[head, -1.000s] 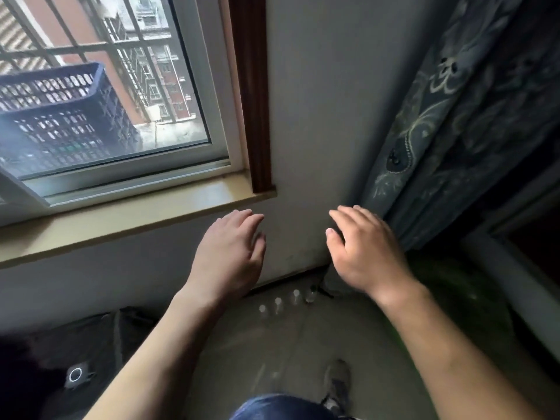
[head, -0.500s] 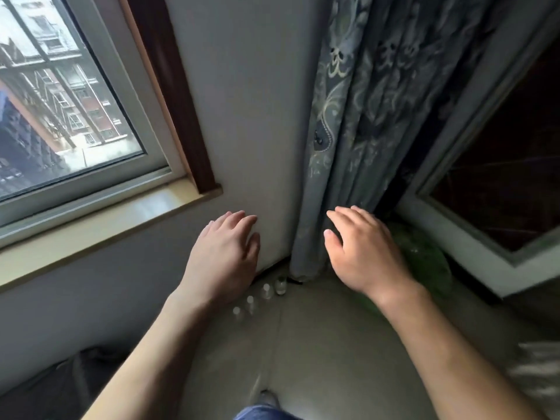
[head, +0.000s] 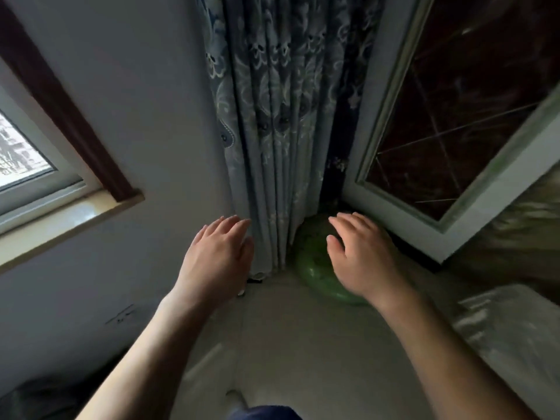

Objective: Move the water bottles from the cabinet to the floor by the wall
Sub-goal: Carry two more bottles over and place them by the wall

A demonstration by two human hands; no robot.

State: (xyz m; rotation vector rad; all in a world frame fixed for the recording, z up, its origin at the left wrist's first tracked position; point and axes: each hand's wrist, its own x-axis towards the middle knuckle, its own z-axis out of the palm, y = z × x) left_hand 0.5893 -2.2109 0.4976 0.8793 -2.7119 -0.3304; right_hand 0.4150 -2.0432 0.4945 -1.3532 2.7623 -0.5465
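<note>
**A:** What has shifted in the last second?

**B:** The whole view has swung to the right. The wall [head: 151, 116] still fills the left side, but the window [head: 24, 159] has slid to the far edge. The patterned curtain [head: 272, 131] now hangs in the centre, and a dark glazed frame [head: 454, 116] takes up the right.

**A:** And lower down?

**B:** There is pale floor [head: 303, 344], with a green round thing [head: 315, 268] in the corner beside the curtain's hem. The left hand [head: 215, 262] and right hand [head: 363, 262] hover above it, apart, with relaxed fingers, and neither holds anything.

**A:** Where are the water bottles?

**B:** A second ago a row of small caps stood on the floor against the wall. Now the left hand covers that spot. A pale speck [head: 241, 293] under its wrist may be one cap, but it is too blurred to say.

**A:** So what does that mean for the task?

**B:** I judge that this batch is already set down. With empty hands and the turn to the right, the person is probably heading back to the cabinet, which is out of view.
</note>
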